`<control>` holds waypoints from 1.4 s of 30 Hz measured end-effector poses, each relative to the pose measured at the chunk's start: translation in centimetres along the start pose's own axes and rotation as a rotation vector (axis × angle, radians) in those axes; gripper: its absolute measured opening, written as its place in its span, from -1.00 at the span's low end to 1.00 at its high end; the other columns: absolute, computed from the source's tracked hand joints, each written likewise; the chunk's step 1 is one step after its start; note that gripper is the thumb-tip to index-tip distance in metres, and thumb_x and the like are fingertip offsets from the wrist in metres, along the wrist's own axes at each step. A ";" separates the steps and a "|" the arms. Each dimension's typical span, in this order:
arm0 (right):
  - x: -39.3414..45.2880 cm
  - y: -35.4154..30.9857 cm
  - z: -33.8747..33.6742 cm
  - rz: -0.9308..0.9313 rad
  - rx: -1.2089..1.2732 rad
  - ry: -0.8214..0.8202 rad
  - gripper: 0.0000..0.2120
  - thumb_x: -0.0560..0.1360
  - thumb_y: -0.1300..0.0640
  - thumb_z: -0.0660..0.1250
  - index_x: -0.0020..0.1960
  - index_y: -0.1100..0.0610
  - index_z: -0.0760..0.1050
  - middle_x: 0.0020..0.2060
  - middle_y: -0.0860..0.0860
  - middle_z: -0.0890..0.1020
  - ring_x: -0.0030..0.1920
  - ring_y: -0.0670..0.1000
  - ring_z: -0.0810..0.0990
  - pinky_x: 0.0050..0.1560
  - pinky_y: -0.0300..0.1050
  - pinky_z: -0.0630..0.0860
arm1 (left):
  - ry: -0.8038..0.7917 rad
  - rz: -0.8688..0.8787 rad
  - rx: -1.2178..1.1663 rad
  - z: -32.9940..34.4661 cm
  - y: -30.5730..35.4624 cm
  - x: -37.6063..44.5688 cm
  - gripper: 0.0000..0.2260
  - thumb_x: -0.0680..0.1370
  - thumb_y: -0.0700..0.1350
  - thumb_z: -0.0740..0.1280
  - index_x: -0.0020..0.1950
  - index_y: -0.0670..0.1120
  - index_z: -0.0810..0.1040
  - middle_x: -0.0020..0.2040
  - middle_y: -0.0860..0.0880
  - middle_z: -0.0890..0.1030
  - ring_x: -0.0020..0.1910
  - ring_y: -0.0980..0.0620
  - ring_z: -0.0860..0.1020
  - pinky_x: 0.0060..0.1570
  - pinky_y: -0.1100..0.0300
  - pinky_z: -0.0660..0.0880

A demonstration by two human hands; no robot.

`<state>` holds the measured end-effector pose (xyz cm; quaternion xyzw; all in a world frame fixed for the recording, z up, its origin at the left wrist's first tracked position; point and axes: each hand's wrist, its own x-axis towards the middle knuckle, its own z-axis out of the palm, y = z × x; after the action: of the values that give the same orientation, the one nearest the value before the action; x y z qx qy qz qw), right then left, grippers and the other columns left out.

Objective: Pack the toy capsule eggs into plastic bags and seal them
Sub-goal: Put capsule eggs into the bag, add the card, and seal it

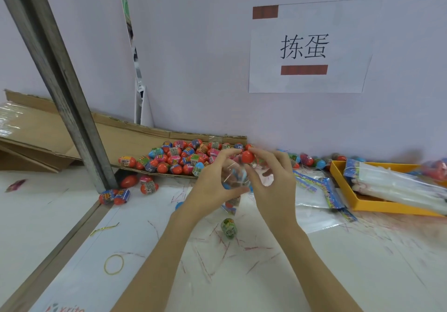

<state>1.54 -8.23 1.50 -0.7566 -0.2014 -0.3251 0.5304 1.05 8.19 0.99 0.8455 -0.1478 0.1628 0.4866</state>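
Note:
My left hand (pixel 212 181) grips a clear plastic bag (pixel 235 178) with capsule eggs inside, held above the table. My right hand (pixel 273 181) pinches a red capsule egg (pixel 248 157) at the bag's top, between thumb and fingertips. A pile of several red, blue and pink capsule eggs (pixel 176 158) lies on a flattened cardboard sheet (pixel 135 137) behind my hands. One green egg (pixel 228 227) lies on the table below the bag. Three loose eggs (pixel 116 195) sit beside the metal post.
A slanted metal post (pixel 60 82) stands at the left. A yellow tray (pixel 370 205) holding stacked plastic bags sits at the right, with loose bags with printed headers (pixel 319 190) beside it. A yellow rubber band (pixel 113 264) and thin twist ties lie on the white table. A wall with a paper sign is behind.

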 end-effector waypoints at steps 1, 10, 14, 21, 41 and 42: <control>0.0 -0.2 0.1 0.005 -0.006 -0.020 -0.67 0.53 0.22 0.52 0.28 0.08 0.63 0.09 -0.01 0.59 0.05 -0.06 0.57 0.08 -0.27 0.52 | -0.004 0.014 0.000 0.3 0.1 0.0 -0.27 0.44 -0.10 0.65 0.47 0.23 0.35 0.05 0.20 0.65 0.01 0.15 0.67 0.02 0.29 0.62; -0.2 -0.4 0.6 0.012 0.012 -0.136 -0.73 0.57 0.21 0.46 0.25 0.11 0.55 0.08 -0.05 0.62 0.08 -0.09 0.62 0.08 -0.28 0.55 | 0.012 -0.012 0.044 0.6 0.0 0.2 -0.26 0.46 -0.10 0.63 0.48 0.30 0.33 0.27 0.33 0.57 0.26 0.28 0.54 0.22 0.20 0.61; -0.3 -0.2 0.5 0.041 -0.006 -0.155 -0.73 0.61 0.18 0.41 0.30 0.08 0.50 0.12 -0.06 0.61 0.12 -0.07 0.61 0.11 -0.17 0.58 | 0.006 0.010 0.079 0.8 -0.1 0.3 -0.25 0.46 -0.05 0.63 0.48 0.36 0.30 0.29 0.38 0.54 0.27 0.25 0.56 0.22 0.19 0.61; -0.6 -0.2 0.5 0.099 0.003 -0.169 -0.76 0.61 0.13 0.40 0.24 -0.03 0.47 -0.02 -0.15 0.64 -0.06 -0.13 0.63 -0.13 -0.32 0.49 | 0.028 0.036 0.082 0.8 -0.8 0.3 -0.26 0.49 -0.03 0.60 0.52 0.33 0.28 0.14 0.20 0.59 -0.01 0.10 0.64 -0.01 0.20 0.65; -0.2 0.4 -0.2 0.398 0.209 -0.056 -0.76 0.55 0.19 0.49 0.15 -0.06 0.60 -0.01 -0.12 0.67 -0.12 -0.07 0.72 -0.21 -0.21 0.64 | 0.045 0.104 0.145 1.1 -0.6 0.4 -0.24 0.47 0.06 0.61 0.56 0.25 0.28 0.19 0.30 0.53 0.24 0.29 0.51 0.19 0.47 0.46; -0.2 0.4 -0.2 0.377 0.188 -0.075 -0.74 0.54 0.22 0.48 0.15 -0.05 0.60 0.01 -0.10 0.67 -0.09 -0.08 0.71 -0.16 -0.20 0.66 | 0.047 0.109 0.153 1.2 -0.7 0.5 -0.25 0.48 0.06 0.61 0.55 0.25 0.27 0.19 0.32 0.52 0.23 0.29 0.50 0.18 0.49 0.46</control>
<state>1.55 -8.54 1.14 -0.7397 -0.1053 -0.1714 0.6422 1.91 7.47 0.09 0.8668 -0.1692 0.2197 0.4146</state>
